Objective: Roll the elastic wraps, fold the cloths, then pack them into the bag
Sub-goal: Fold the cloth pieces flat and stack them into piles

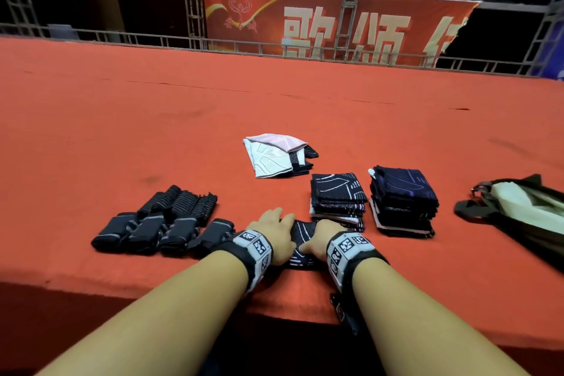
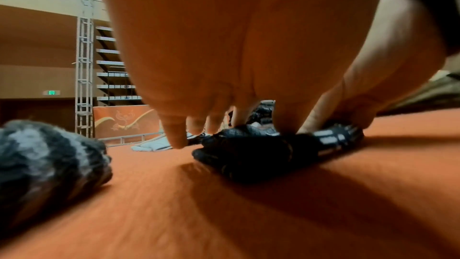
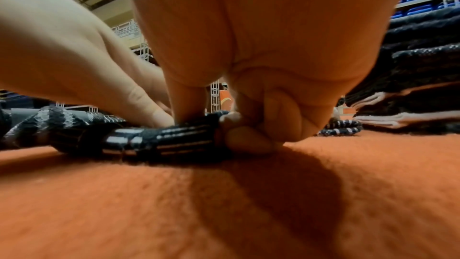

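While both bare forearms reach out over the near edge of the red-covered table (image 1: 91,137), the two hands meet on one dark patterned cloth (image 1: 300,233) lying flat close to that edge. On the left side of the cloth, the left hand (image 1: 276,232) lies with its fingers (image 2: 174,133) fairly straight and slightly spread, tips pointing down onto the fabric. At the cloth's right side, the right hand (image 1: 320,236) has its fingers (image 3: 248,141) curled under against the palm, thumb pressing down from above, pinching the folded edge of the cloth. Each wrist wears a grey band with black-and-white markers. Left of the hands sit the rolled elastic wraps (image 1: 158,220), dark with grey stripes, packed side by side in two rows. Just beyond the right hand rises a stack of folded dark cloths (image 1: 337,197), and right beside it a second stack (image 1: 403,200). Farther out, near the middle of the table, lies a loose heap of pale and dark cloths (image 1: 277,156), not yet folded. At the far right the black bag (image 1: 518,210) lies on its side, its mouth open and showing a pale lining. Beyond the table runs a metal railing and a red banner (image 1: 305,21) with large pale characters.
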`<move>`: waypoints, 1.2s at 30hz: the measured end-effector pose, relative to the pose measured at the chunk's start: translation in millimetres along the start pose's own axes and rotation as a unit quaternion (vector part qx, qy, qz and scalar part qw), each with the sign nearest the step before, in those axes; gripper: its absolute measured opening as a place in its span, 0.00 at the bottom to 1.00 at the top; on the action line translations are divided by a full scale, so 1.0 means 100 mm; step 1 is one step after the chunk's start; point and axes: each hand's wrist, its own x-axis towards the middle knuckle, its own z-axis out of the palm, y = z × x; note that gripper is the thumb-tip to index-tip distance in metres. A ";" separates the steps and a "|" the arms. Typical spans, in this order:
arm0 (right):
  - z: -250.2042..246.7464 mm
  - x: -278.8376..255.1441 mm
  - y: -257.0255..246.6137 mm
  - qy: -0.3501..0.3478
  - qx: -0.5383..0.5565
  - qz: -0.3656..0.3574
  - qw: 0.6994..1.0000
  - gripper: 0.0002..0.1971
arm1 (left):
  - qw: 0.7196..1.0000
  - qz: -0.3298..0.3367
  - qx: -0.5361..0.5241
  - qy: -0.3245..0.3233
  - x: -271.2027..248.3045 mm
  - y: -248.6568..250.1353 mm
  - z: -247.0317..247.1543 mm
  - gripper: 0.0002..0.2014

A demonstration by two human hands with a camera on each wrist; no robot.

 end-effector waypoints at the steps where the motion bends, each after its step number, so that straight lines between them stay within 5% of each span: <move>1: 0.00 -0.01 0.00 0.001 -0.003 0.002 1.000 0.26 | 0.999 -0.016 0.016 -0.036 0.02 0.01 0.07 0.36; 4: 0.00 0.00 0.05 -0.011 -0.002 0.006 1.000 0.29 | 0.992 -0.081 0.035 -0.092 0.09 -0.05 0.22 0.39; 10: -0.01 0.06 0.24 -0.031 0.065 -0.019 0.997 0.34 | 0.991 -0.060 0.048 -0.106 0.19 -0.17 0.28 0.42; 13: -0.11 0.00 0.32 -0.050 0.047 -0.111 0.991 0.49 | 0.993 -0.058 0.048 -0.088 0.17 -0.17 0.31 0.42; 16: -0.16 -0.02 0.37 -0.091 0.016 -0.174 0.981 0.47 | 0.994 -0.057 0.044 -0.083 0.15 -0.17 0.31 0.42; 36: -0.10 0.42 0.56 -0.172 0.016 -0.186 0.967 0.57 | 0.983 -0.038 0.073 -0.162 0.16 -0.19 0.17 0.52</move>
